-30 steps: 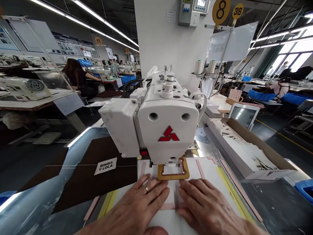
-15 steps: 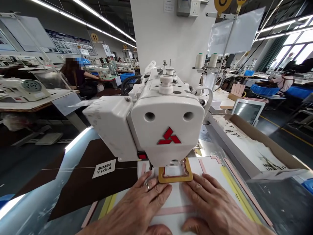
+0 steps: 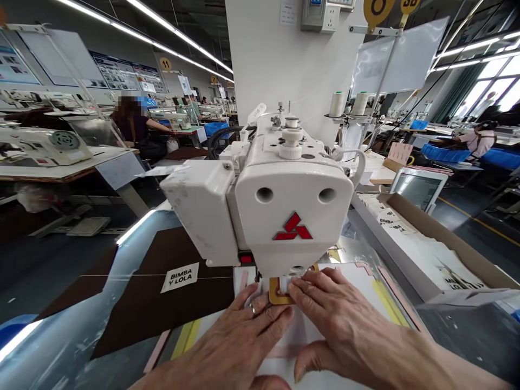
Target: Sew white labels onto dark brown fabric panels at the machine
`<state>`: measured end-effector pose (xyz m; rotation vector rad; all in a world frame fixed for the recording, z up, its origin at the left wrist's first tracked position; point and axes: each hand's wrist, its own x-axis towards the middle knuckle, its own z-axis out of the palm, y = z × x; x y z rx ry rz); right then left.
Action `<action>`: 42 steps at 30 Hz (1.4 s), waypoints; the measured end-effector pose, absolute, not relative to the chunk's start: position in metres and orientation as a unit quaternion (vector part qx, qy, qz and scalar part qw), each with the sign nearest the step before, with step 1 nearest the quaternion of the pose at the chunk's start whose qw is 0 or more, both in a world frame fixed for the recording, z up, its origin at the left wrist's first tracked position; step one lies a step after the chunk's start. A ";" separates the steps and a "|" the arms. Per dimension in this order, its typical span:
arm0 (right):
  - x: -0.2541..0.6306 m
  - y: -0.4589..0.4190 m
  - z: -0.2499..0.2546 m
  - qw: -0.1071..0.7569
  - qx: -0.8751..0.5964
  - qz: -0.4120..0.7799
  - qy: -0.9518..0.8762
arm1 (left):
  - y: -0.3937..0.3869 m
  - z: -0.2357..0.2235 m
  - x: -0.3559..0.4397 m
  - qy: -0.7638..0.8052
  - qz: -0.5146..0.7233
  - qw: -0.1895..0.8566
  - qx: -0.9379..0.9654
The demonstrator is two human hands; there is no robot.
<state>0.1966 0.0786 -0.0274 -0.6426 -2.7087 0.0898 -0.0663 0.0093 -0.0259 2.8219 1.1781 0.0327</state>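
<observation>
Both my hands lie on a white template sheet (image 3: 280, 368) under the head of a white sewing machine (image 3: 292, 200). My left hand (image 3: 255, 330) rests flat, fingers spread, its fingertips beside the left corner of a gold presser frame (image 3: 280, 298). My right hand (image 3: 329, 303) is open too, thumb apart, with its fingertips over the right part of that frame and partly hiding it. Left of the machine, dark brown fabric (image 3: 138, 303) carries a white label (image 3: 180, 277) reading BIMBA Y LOLA. The needle area is hidden by the machine head.
A cardboard box (image 3: 430, 222) of printed labels stands on the right, with a framed screen (image 3: 421, 188) behind it. Thread cones (image 3: 337, 104) stand behind the machine. A co-worker (image 3: 134, 124) sits at the left back among other sewing machines. A pillar (image 3: 264, 59) rises ahead.
My right hand has moved forward and left, its fingers now over the right side of the gold frame. My left hand stays by the frame. The view has shifted slightly left.
</observation>
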 end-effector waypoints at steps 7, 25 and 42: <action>0.198 0.086 -0.025 0.153 -0.231 0.087 -0.957 | 0.013 -0.017 -0.061 0.391 0.015 0.066 0.918; 0.196 0.095 -0.016 0.158 -0.224 0.088 -0.958 | 0.015 -0.023 -0.064 0.377 0.111 0.017 0.920; 0.193 0.100 -0.013 0.132 -0.238 0.117 -0.955 | 0.008 -0.033 -0.067 0.392 0.094 0.028 0.915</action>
